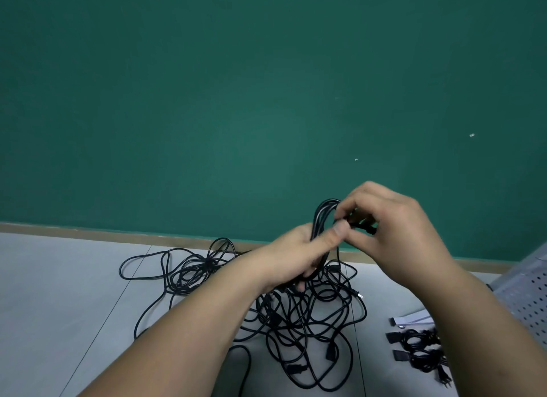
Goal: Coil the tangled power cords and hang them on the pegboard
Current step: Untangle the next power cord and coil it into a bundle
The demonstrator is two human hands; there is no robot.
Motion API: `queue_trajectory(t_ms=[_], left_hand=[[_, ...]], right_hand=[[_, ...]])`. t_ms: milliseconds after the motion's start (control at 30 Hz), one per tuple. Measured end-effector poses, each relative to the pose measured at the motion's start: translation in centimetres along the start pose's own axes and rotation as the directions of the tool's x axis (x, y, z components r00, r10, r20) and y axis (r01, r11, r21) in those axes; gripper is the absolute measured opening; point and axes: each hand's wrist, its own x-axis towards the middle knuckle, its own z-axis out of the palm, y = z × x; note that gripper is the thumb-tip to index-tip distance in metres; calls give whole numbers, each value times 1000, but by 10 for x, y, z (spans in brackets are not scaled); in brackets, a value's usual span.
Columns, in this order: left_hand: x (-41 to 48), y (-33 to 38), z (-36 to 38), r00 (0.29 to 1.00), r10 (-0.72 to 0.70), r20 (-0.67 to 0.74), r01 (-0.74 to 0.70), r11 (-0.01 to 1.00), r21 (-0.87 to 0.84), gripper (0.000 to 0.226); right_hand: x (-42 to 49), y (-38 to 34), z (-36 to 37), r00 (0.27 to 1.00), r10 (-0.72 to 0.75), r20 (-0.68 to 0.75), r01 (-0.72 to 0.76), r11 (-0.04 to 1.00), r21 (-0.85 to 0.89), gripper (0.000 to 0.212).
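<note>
A black coiled cord (321, 216) stands upright in my left hand (299, 254), which is closed around the middle of the loops. My right hand (384, 219) pinches the cord's loose end and plug right beside the top of the coil. Below both hands a tangled pile of black power cords (299, 322) sprawls over the grey floor, with loops trailing off to the left (177, 269). Two coiled, tied cords (420, 349) lie on the floor at the lower right. The perforated grey pegboard (529, 296) shows at the right edge.
A green wall (236, 100) with a wooden baseboard (118, 234) rises behind the pile. A white strip (410, 321) lies next to the tied cords. Grey floor tiles (59, 293) stretch to the left.
</note>
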Motion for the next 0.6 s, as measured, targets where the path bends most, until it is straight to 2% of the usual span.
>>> queue_trajectory(t_ms=[67, 100, 200, 300, 367, 433, 500, 600], left_hand=[[-1, 4, 2, 994, 49, 100, -64, 986, 154, 39], [-1, 3, 2, 992, 30, 124, -56, 974, 219, 31], [-1, -3, 0, 988, -109, 106, 61, 924, 378, 19], [-4, -1, 2, 979, -186, 78, 105, 803, 587, 10], [-3, 2, 5, 980, -179, 93, 71, 739, 670, 6], [-2, 2, 8, 974, -139, 180, -20, 735, 678, 10], [-3, 1, 9, 960, -107, 257, -93, 745, 660, 12], [-7, 1, 10, 953, -29, 303, -170, 775, 609, 9]], right_hand=[[0, 0, -5, 999, 21, 28, -19, 998, -55, 32], [0, 0, -7, 998, 29, 64, -24, 997, -78, 34], [0, -1, -11, 983, 14, 182, 3, 996, -94, 38], [1, -4, -11, 971, -41, 234, 66, 993, -101, 35], [3, -4, -9, 968, -76, 238, 108, 986, -124, 33], [4, 1, -7, 971, -81, 224, 115, 983, -145, 29], [2, 13, -9, 978, -33, 205, 51, 995, -85, 24], [-2, 33, -19, 946, 176, 274, -229, 957, 175, 20]])
